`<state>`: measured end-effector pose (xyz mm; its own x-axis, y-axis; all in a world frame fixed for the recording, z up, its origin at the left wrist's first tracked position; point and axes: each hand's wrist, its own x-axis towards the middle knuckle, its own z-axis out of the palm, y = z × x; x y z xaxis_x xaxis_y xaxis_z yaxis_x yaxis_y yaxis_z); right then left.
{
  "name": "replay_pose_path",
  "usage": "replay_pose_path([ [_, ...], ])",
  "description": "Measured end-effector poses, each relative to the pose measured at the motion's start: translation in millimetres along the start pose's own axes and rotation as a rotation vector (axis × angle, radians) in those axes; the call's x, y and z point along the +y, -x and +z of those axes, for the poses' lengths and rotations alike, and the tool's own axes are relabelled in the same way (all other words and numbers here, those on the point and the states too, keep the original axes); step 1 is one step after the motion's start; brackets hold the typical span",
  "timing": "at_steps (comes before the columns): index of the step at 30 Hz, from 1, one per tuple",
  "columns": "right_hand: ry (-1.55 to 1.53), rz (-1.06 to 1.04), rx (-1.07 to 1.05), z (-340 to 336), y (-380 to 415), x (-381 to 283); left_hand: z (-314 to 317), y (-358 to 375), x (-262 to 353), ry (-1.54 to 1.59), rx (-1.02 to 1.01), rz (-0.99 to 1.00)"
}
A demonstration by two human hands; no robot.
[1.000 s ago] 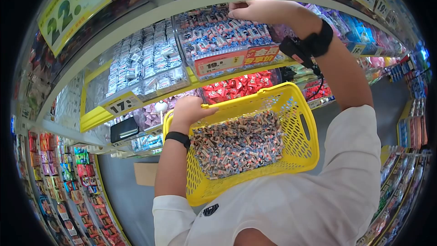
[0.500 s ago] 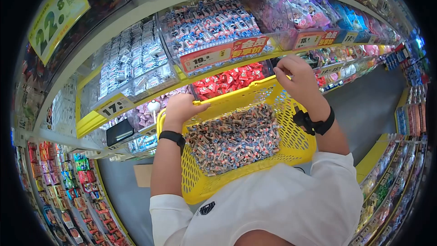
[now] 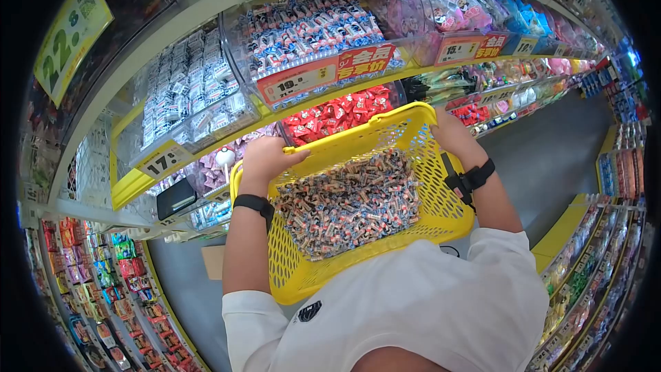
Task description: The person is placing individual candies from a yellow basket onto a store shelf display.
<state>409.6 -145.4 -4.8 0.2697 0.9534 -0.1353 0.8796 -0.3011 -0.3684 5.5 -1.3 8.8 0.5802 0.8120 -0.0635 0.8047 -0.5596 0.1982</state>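
Observation:
A yellow plastic shopping basket (image 3: 444,210) with perforated walls is in front of my body, filled at the bottom with many small wrapped candies (image 3: 348,203) in white, blue, brown and pink. My left hand (image 3: 267,158) is closed on the basket's left rim, thumb lying over the top edge. At the far right corner, my right hand (image 3: 451,131) grips the rim; its fingers are partly hidden behind the wall. Red-wrapped candies (image 3: 341,114) lie in a bin just beyond the basket's far edge.
Above the basket, a shelf holds clear bins of blue-and-white candies (image 3: 313,31) and silver-white packets (image 3: 184,89). A black phone-like object (image 3: 176,198) rests on the lower shelf at left. Snack racks (image 3: 113,289) and candy shelves (image 3: 585,269) stand on both sides. A brown cardboard piece (image 3: 212,262) is on the floor.
My right hand has come down from above the far right corner and taken hold of the basket's rim. The basket and my left hand have shifted slightly up and left in view.

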Motion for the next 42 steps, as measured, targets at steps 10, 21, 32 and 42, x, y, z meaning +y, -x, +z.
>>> replay_pose_path([
  [10, -0.077, -0.005, -0.022, -28.4, 3.9, -30.6, 3.9, 6.4, -13.0, 0.019, 0.074, 0.040],
  [21, -0.096, 0.043, -0.068, -30.9, 5.6, -33.5, 6.7, 5.9, -11.5, -0.020, 0.065, 0.042],
  [32, -0.027, 0.055, -0.029, -22.7, 7.0, -26.0, 5.0, 3.1, -5.9, -0.034, 0.042, 0.028],
  [42, -0.034, -0.347, 0.102, -26.7, 32.5, -94.6, 3.5, 3.1, -4.5, -0.001, 0.032, 0.022],
])
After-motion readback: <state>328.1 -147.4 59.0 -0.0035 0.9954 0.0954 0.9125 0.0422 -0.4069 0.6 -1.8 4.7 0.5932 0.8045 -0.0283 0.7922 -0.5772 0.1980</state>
